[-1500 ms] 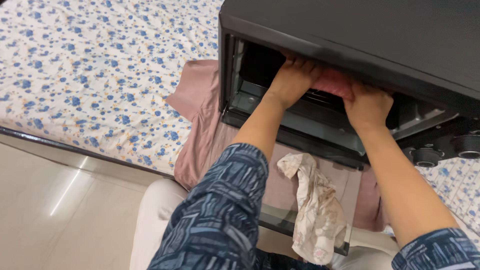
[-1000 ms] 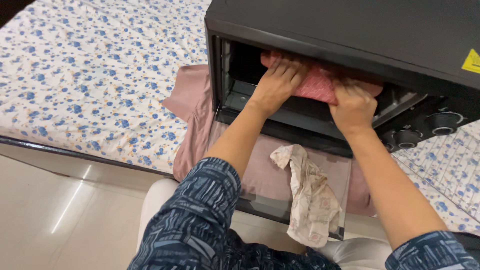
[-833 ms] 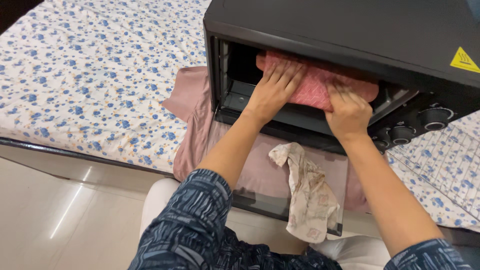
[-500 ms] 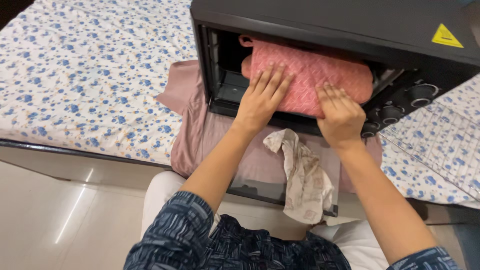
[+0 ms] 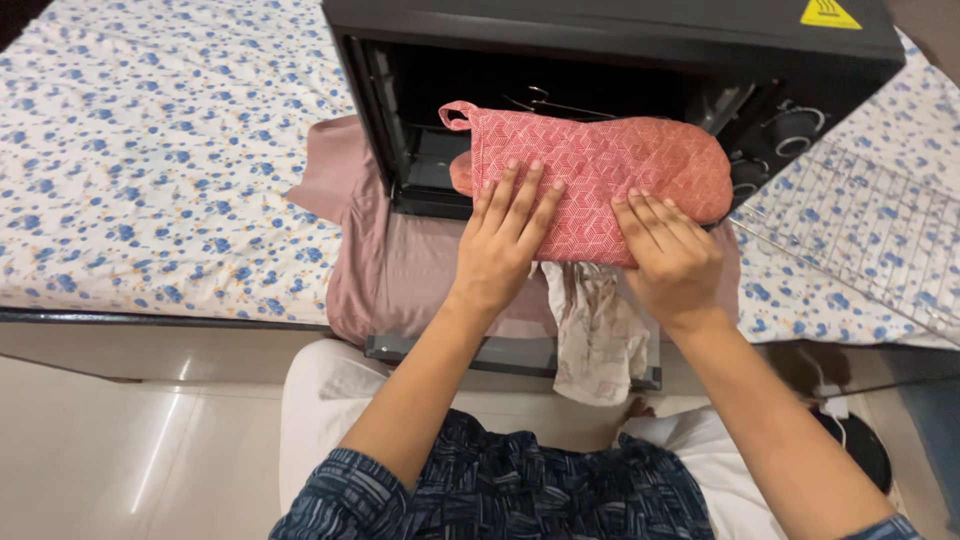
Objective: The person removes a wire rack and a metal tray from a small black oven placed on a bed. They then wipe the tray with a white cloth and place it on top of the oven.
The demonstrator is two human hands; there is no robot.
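Both of my hands grip a pink-red quilted oven mitt [image 5: 610,170] from below, holding it up in front of the open mouth of a black countertop oven [image 5: 600,40]. My left hand [image 5: 505,240] presses its left half, fingers spread over the fabric. My right hand [image 5: 670,260] holds its lower right edge. The oven's glass door [image 5: 420,345] lies folded down toward me, and a crumpled pale rag [image 5: 600,335] rests on it under my hands.
The oven stands on a mauve cloth [image 5: 350,220] spread over a bed with a blue-flowered white sheet [image 5: 150,150]. A wire rack [image 5: 870,240] lies on the bed at the right. Control knobs [image 5: 790,130] sit on the oven's right side. Tiled floor [image 5: 120,450] lies below.
My hands have drawn the pink mitt out of the oven's inside to its front, and it now hangs fully in view. The camera has shifted so the oven sits higher.
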